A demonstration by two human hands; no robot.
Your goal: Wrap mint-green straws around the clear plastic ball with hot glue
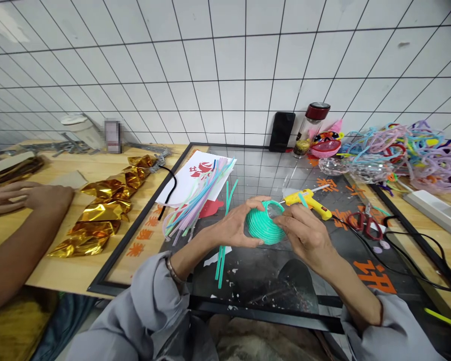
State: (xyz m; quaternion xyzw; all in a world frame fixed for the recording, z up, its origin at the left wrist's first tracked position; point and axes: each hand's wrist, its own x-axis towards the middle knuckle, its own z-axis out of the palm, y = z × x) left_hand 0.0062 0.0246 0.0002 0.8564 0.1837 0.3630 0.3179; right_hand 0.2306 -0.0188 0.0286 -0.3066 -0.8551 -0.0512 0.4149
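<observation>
A teal ball-shaped piece point(261, 225), its surface ringed with wound pipe cleaner, has a round opening at the top showing something clear inside. My left hand point(240, 223) wraps its far and left side, thumb below and fingers above. At the right edge of the opening my right hand point(306, 230) is pinched closed. A short teal pipe cleaner end point(303, 200) sticks up from behind its fingers. Just beyond lies a yellow glue gun point(310, 201), its nozzle close to the ball. Loose teal pipe cleaners point(221, 260) lie under my left wrist.
Pastel pipe cleaners point(200, 198) lie across white paper point(187, 175). Red-handled scissors point(365, 224) and black cords sit at right, near a white power strip point(432, 203). A phone point(282, 131) and bottle point(311, 128) stand at the wall. A co-worker's arm point(29, 230) rests left, beside gold foil point(103, 210).
</observation>
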